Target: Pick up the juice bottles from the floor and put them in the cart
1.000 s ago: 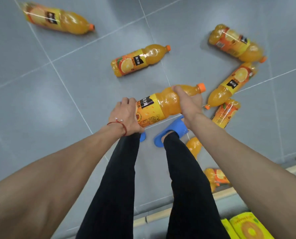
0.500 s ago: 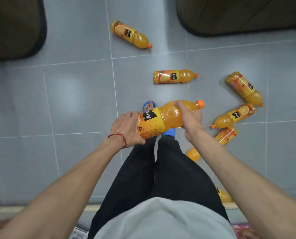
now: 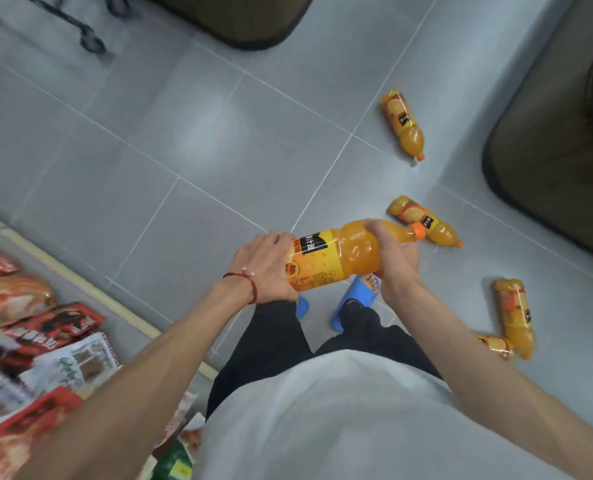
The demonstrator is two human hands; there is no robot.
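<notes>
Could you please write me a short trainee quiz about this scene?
1. True or false: the left hand and the right hand both grip the juice bottle.
2. Which hand is nearer its orange cap? A) left B) right
3. How many other juice bottles lie on the floor in view?
Key: 1 true; 2 B; 3 four.

The grey tiled floor [image 3: 184,140] is carrying four juice bottles, all lying on their sides: a far bottle [image 3: 403,124] near the right dark mat [image 3: 547,161], a middle bottle [image 3: 423,220], a near bottle [image 3: 515,313], and a last bottle [image 3: 496,346] just beside it. A second dark mat [image 3: 246,22] is lying at the top.
</notes>
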